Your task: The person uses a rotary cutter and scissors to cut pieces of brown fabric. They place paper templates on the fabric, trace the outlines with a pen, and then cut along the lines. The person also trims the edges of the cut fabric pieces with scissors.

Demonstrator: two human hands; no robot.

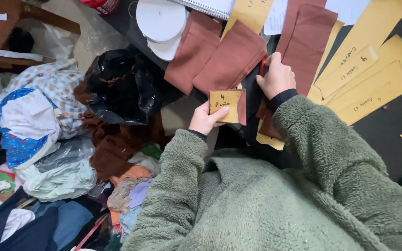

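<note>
My left hand [205, 120] holds a small square yellow paper pattern piece [225, 104] backed by a matching piece of rust-brown fabric, just off the table's edge. My right hand [276, 76] rests on the dark table [396, 125], fingers curled around something red-orange, likely a scissors handle [262, 65], mostly hidden. Folded rust-brown fabric pieces [219, 56] lie just above both hands. Both arms wear a fuzzy green fleece.
Long yellow paper pattern strips [364, 69] fan across the table's right side. White paper discs [161, 21] and a spiral notebook [210, 6] lie at the far edge. A black plastic bag [122, 86] and heaps of mixed fabric scraps [43, 125] fill the floor to the left.
</note>
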